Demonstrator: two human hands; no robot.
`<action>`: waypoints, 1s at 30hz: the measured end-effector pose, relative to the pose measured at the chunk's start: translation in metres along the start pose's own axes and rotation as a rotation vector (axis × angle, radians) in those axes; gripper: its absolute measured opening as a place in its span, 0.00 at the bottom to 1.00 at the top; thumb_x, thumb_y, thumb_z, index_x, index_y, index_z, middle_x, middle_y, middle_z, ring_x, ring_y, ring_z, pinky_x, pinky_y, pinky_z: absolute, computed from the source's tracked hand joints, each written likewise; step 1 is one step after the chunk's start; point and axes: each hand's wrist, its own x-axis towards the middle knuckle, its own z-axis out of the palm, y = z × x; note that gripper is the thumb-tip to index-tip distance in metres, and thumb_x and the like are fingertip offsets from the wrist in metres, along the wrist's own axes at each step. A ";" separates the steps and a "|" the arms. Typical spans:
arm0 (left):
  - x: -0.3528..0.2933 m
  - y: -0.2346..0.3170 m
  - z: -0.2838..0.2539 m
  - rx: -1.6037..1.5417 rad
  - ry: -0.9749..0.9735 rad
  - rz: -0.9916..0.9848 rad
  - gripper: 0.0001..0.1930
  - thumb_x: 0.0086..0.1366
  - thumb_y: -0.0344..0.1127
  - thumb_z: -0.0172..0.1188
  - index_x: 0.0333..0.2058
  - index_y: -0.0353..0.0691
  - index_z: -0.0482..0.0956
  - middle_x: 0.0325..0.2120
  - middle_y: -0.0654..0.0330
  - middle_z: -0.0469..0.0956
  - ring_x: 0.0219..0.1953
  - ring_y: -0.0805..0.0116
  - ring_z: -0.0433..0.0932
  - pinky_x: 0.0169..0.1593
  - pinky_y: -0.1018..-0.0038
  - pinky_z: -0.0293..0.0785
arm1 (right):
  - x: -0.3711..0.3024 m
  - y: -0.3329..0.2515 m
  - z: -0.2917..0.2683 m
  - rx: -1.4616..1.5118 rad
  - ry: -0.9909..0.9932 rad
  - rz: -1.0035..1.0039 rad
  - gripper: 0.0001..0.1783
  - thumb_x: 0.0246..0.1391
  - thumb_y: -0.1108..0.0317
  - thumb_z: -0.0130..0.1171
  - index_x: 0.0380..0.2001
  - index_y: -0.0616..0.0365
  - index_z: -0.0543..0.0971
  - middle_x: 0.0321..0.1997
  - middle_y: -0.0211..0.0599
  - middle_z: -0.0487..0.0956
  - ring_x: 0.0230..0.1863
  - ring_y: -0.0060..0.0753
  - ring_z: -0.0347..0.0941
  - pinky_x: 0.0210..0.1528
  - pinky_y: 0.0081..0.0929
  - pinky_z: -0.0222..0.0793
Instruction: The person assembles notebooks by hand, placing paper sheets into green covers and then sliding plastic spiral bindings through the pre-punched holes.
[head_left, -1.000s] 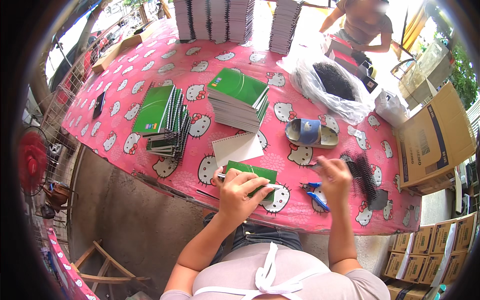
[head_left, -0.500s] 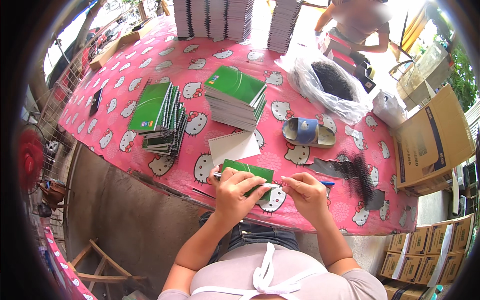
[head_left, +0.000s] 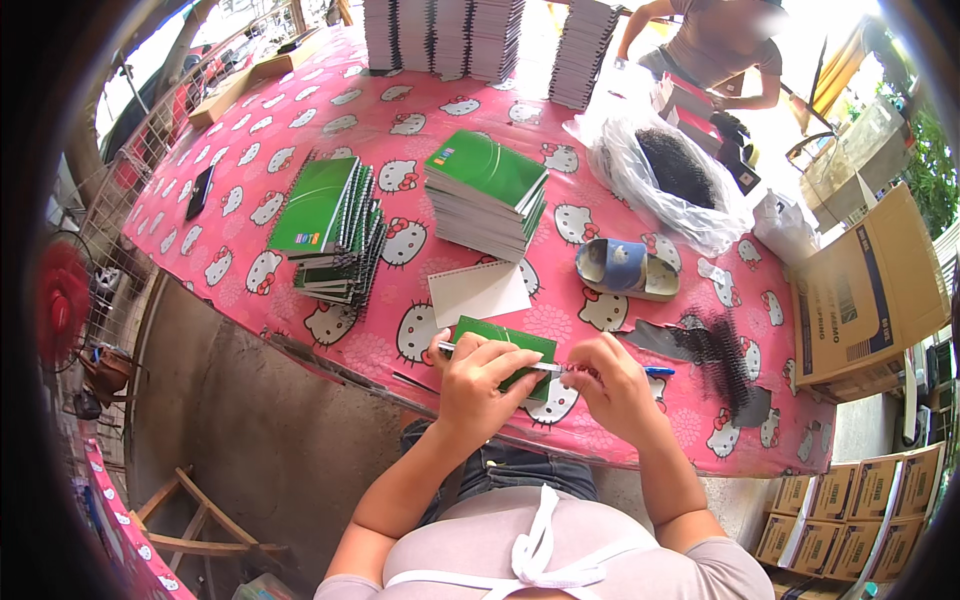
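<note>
Near the table's front edge, my left hand (head_left: 480, 382) is closed over a small green notebook (head_left: 500, 334). A row of punched holes shows along the notebook's far edge. A pale narrow band (head_left: 547, 367) crosses it under my left fingers; I cannot tell whether it is the page edges or a separate rod. At the right end of this band, my right hand (head_left: 612, 385) has its fingertips pinched together, and whatever is in them is too small to make out. Behind the notebook lies a punched white sheet (head_left: 480, 292). A blue pen (head_left: 659, 371) rests just beyond my right hand.
Green notebooks stand in a coil-bound stack (head_left: 318, 215) and an unbound stack (head_left: 487, 185). Farther right are a blue slipper (head_left: 618, 265), black coils (head_left: 728, 370), a plastic bag of coils (head_left: 680, 170) and a cardboard box (head_left: 860, 290). Another person (head_left: 715, 50) works across the table.
My right hand has turned, its fingers curling more at the end of the pale band. My left hand keeps its hold. The view has shifted slightly, and the person opposite has moved.
</note>
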 end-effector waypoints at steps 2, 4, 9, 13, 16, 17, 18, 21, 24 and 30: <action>-0.001 0.000 -0.002 0.013 -0.008 0.003 0.10 0.49 0.41 0.71 0.32 0.52 0.84 0.29 0.72 0.81 0.36 0.71 0.73 0.56 0.58 0.49 | 0.000 0.004 0.002 -0.136 -0.043 -0.078 0.17 0.50 0.64 0.66 0.40 0.57 0.74 0.33 0.39 0.72 0.31 0.43 0.73 0.29 0.34 0.70; -0.001 0.000 -0.002 0.009 -0.009 -0.002 0.11 0.48 0.40 0.71 0.32 0.52 0.84 0.30 0.72 0.81 0.36 0.71 0.73 0.56 0.58 0.49 | 0.000 -0.006 0.007 -0.191 0.022 -0.088 0.13 0.51 0.65 0.64 0.38 0.56 0.74 0.32 0.40 0.72 0.31 0.46 0.73 0.29 0.36 0.69; -0.002 -0.002 -0.002 0.013 -0.012 -0.007 0.11 0.48 0.39 0.71 0.33 0.52 0.84 0.30 0.72 0.81 0.37 0.71 0.72 0.55 0.59 0.49 | 0.004 -0.016 0.011 -0.238 0.085 -0.106 0.09 0.52 0.68 0.62 0.35 0.56 0.74 0.32 0.39 0.72 0.31 0.45 0.73 0.29 0.36 0.69; -0.004 -0.004 -0.004 0.008 -0.018 0.009 0.12 0.47 0.38 0.71 0.33 0.51 0.84 0.30 0.71 0.81 0.37 0.71 0.72 0.55 0.59 0.50 | 0.008 0.003 0.001 -0.313 -0.006 -0.079 0.13 0.49 0.67 0.64 0.38 0.56 0.75 0.37 0.40 0.76 0.38 0.45 0.75 0.36 0.37 0.72; -0.008 -0.004 -0.006 -0.009 -0.017 0.008 0.13 0.47 0.39 0.71 0.34 0.51 0.84 0.30 0.71 0.80 0.38 0.71 0.73 0.55 0.59 0.50 | 0.037 0.048 -0.049 -0.475 0.200 0.063 0.21 0.45 0.65 0.67 0.44 0.56 0.76 0.45 0.44 0.77 0.48 0.48 0.73 0.48 0.39 0.71; -0.007 -0.003 -0.005 -0.022 -0.015 0.009 0.13 0.47 0.39 0.71 0.34 0.50 0.84 0.30 0.71 0.80 0.39 0.71 0.73 0.55 0.59 0.50 | 0.046 0.070 -0.064 -0.549 0.216 0.101 0.24 0.42 0.65 0.69 0.44 0.57 0.76 0.46 0.45 0.77 0.51 0.48 0.72 0.51 0.40 0.69; -0.005 -0.002 -0.005 -0.010 -0.013 0.028 0.14 0.45 0.38 0.72 0.34 0.50 0.83 0.29 0.71 0.80 0.39 0.71 0.73 0.55 0.61 0.50 | 0.048 0.092 -0.073 -0.626 0.231 0.139 0.26 0.40 0.64 0.70 0.45 0.57 0.75 0.47 0.46 0.77 0.54 0.48 0.70 0.54 0.41 0.67; 0.002 0.000 -0.005 0.014 0.004 0.063 0.16 0.42 0.37 0.74 0.33 0.49 0.83 0.28 0.70 0.80 0.40 0.70 0.74 0.56 0.64 0.51 | 0.046 0.125 -0.079 -0.590 0.140 0.050 0.30 0.38 0.66 0.71 0.47 0.58 0.75 0.42 0.44 0.79 0.49 0.47 0.74 0.50 0.37 0.71; -0.001 -0.005 -0.007 0.005 -0.020 0.066 0.15 0.42 0.41 0.74 0.31 0.49 0.82 0.29 0.70 0.80 0.41 0.70 0.74 0.55 0.62 0.51 | 0.047 0.096 -0.074 -0.431 0.162 0.436 0.29 0.39 0.68 0.69 0.49 0.59 0.75 0.37 0.43 0.80 0.41 0.43 0.78 0.45 0.34 0.73; 0.005 -0.007 -0.008 -0.102 -0.073 -0.006 0.16 0.44 0.45 0.73 0.32 0.49 0.80 0.27 0.71 0.78 0.40 0.71 0.74 0.54 0.58 0.50 | 0.030 0.044 -0.036 0.030 -0.196 0.038 0.18 0.40 0.72 0.68 0.37 0.64 0.77 0.31 0.36 0.80 0.37 0.21 0.76 0.40 0.26 0.73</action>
